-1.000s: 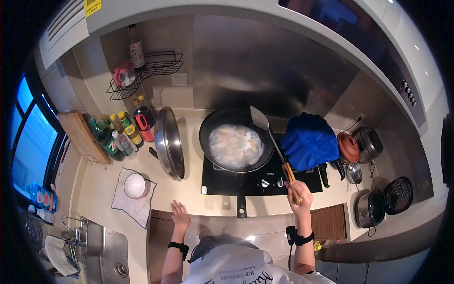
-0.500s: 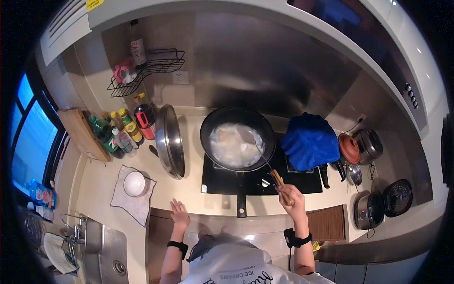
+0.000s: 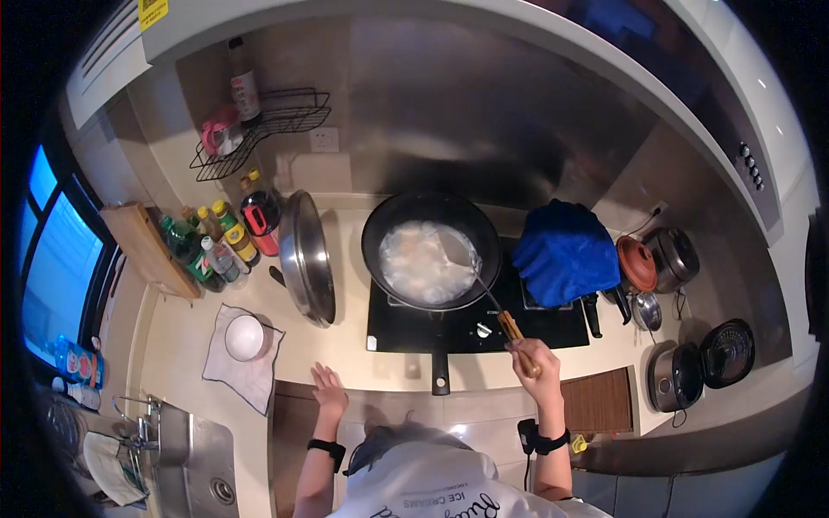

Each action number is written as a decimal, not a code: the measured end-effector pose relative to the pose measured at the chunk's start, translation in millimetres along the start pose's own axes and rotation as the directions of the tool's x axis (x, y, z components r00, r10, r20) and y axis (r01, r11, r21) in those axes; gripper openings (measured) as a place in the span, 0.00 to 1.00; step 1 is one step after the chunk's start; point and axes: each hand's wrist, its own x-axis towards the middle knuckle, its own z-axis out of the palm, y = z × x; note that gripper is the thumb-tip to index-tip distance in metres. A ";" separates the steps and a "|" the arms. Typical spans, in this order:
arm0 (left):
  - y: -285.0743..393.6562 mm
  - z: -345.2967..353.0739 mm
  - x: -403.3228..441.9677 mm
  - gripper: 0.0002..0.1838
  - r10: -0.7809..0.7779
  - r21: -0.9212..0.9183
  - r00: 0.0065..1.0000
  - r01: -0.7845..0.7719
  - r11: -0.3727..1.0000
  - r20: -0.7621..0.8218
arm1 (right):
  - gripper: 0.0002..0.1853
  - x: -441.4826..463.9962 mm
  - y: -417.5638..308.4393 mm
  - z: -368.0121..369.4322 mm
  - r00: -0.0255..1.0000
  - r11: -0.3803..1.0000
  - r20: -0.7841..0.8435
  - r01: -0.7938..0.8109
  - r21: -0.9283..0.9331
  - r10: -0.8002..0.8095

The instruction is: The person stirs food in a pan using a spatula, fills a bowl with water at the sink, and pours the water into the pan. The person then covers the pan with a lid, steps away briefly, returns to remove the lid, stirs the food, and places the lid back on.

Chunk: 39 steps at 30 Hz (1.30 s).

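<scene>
My right hand [image 3: 537, 371] is wrapped round the wooden handle of a wok spatula [image 3: 509, 325]. Its metal blade reaches into a black wok [image 3: 406, 210], at the right side of white, cloudy liquid with pale pieces [image 3: 419, 268] that I cannot identify. The wok sits on the left part of a black gas stove [image 3: 466, 341], its long handle pointing toward me. My left hand [image 3: 329, 388], fingers spread, is at the counter's front edge left of the stove and holds nothing.
A large lid [image 3: 311, 259] stands on edge left of the wok, beside several bottles [image 3: 229, 237]. A white bowl [image 3: 245, 337] rests on a cloth [image 3: 259, 380] near the sink [image 3: 203, 466]. A blue cloth [image 3: 566, 255] covers something on the right burner. Cookers [image 3: 673, 380] stand far right.
The spatula's blade has shifted slightly in the wok and shows more clearly above the liquid. My right hand has moved only a little with it; my left hand stays in place.
</scene>
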 end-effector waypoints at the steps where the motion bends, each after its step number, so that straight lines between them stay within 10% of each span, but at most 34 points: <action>1: 0.3 -0.2 -0.3 0.44 -0.001 0.001 1.000 0.001 1.000 -0.001 | 0.11 0.4 -1.3 0.2 1.000 1.000 0.015 0.008 -0.001 -0.008; 15: -0.4 -1.1 -2.6 0.44 0.004 -0.034 1.000 -0.004 0.999 0.011 | 0.07 -24.1 5.6 8.8 0.962 0.957 -0.074 -0.251 0.148 0.264; 23: -3.6 2.0 -0.6 0.43 0.019 -0.018 1.000 -0.019 1.000 0.006 | 0.17 -21.8 22.2 2.9 0.657 0.384 -0.137 -0.247 0.890 0.741; 32: -31.5 -3.9 22.3 0.34 0.168 -0.278 0.985 -0.175 0.945 -0.048 | 0.21 -40.6 33.1 -5.5 0.623 0.094 0.041 -0.181 0.979 0.781; 36: -88.5 2.1 99.5 0.18 0.140 -0.706 0.892 -0.428 0.564 -0.429 | 0.23 -44.7 30.3 -7.8 0.563 0.104 -0.010 -0.135 0.985 0.826; 39: -116.6 -42.4 146.2 0.13 -0.237 -0.968 0.960 -0.191 -0.161 -0.150 | 0.22 -50.4 27.7 -12.9 0.555 0.042 0.001 -0.064 0.997 0.832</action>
